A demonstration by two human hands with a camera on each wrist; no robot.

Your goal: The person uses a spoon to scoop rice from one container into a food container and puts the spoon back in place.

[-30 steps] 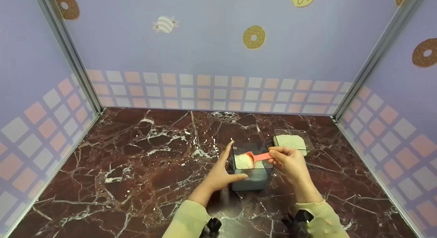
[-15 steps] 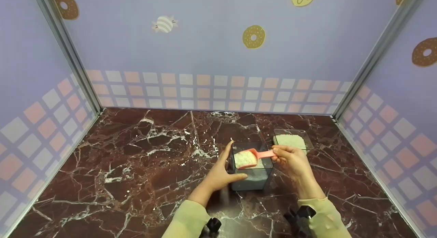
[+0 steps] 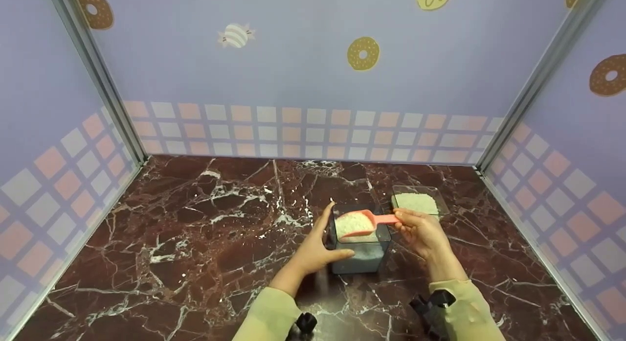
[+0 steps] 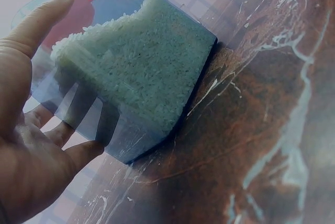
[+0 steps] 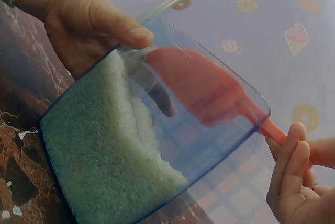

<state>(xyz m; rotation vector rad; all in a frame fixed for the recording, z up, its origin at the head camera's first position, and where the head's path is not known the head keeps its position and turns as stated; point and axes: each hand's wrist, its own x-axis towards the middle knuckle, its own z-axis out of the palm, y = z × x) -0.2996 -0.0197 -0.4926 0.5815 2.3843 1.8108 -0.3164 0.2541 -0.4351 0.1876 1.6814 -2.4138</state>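
Observation:
A see-through bluish container (image 3: 361,260) stands upright on the dark marbled tabletop, partly filled with white rice (image 4: 131,62). My left hand (image 3: 314,249) holds it from the left, thumb at the front wall and fingers spread along the far side. The right hand (image 3: 424,236) pinches the handle of a coral-red scoop (image 3: 386,218). That scoop's bowl sits inside the container's mouth, heaped with rice (image 3: 354,224). Through the clear wall in the right wrist view, the scoop bowl (image 5: 199,85) shows above the sloping rice surface.
Behind the right hand lies a shallow clear dish (image 3: 442,200) with more rice (image 3: 415,203). Loose white grains are scattered on the marbled tabletop (image 3: 220,253) left of the container. Patterned panels (image 3: 293,77) enclose the back and both sides.
The right hand has drawn the scoop slightly right and tilted it, and more heaped rice shows in its bowl. The left hand and container have stayed in place.

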